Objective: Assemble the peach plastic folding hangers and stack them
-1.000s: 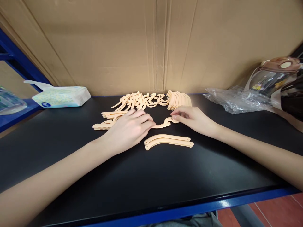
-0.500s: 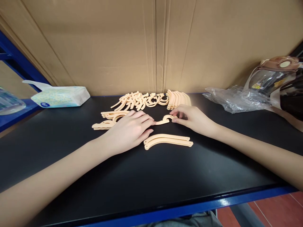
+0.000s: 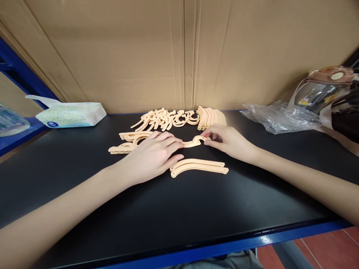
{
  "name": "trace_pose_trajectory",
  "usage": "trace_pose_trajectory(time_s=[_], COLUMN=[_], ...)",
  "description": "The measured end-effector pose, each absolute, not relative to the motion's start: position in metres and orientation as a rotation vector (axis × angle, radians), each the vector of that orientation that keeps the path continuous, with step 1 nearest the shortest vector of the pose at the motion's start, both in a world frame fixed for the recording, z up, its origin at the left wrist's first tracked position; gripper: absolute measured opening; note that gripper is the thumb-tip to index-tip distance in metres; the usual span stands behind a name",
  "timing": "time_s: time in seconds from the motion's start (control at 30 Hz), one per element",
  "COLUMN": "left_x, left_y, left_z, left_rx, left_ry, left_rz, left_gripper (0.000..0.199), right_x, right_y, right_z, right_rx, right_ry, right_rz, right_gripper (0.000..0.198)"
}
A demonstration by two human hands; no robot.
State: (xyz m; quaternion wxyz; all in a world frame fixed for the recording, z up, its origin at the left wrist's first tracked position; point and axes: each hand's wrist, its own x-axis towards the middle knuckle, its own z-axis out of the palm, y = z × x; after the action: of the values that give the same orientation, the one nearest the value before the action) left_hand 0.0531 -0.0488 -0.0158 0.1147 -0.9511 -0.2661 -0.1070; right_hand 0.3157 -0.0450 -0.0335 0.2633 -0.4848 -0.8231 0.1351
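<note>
A peach-coloured plastic hanger hook (image 3: pixel 193 142) lies on the black tabletop between my hands. My right hand (image 3: pixel 224 138) pinches its curved end between thumb and fingers. Stretched out flat, my left hand (image 3: pixel 158 153) has its fingertips at the hook's other end, which they partly cover. Two curved hanger arms (image 3: pixel 198 166) lie side by side just in front, close to my left thumb. Beyond my left wrist, stacked hanger pieces (image 3: pixel 123 148) are partly hidden by that hand.
At the back are a pile of loose hooks (image 3: pixel 161 118) and a row of hanger arms (image 3: pixel 211 117). A tissue pack (image 3: pixel 73 114) sits back left. Clear plastic wrap (image 3: pixel 280 117) and a bottle (image 3: pixel 322 93) stand right, before a cardboard wall (image 3: pixel 126 56).
Almost nothing differs. My left fingers and thumb have shifted very slightly to the right, while my right hand stays at the hook.
</note>
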Motion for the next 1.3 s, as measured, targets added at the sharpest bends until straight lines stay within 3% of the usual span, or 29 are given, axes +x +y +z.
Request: trace_pose_trajectory(time_s=[0.63,0.93,1.3], left_x=[0.050,0.064,0.090], left_y=[-0.042,0.023,0.071], left_z=[-0.006,0.018,0.006], left_rx=[-2.657,-2.581,-2.681], left_ry=[-0.888,-0.983,-0.928], left_rz=[-0.313,-0.247,-0.122], left_gripper=[0.039,0.033,0.025], right_x=[0.318,0.314,0.316], right_y=[-0.043,-0.053,-0.056], right_z=[-0.035,-0.025,-0.020], right_rx=[-1.281,-1.217,-1.199], right_ry=[-2.191,-2.247,-2.232], right_rz=[0.336,0.175,0.076], right_gripper=[0.020,0.016,0.016])
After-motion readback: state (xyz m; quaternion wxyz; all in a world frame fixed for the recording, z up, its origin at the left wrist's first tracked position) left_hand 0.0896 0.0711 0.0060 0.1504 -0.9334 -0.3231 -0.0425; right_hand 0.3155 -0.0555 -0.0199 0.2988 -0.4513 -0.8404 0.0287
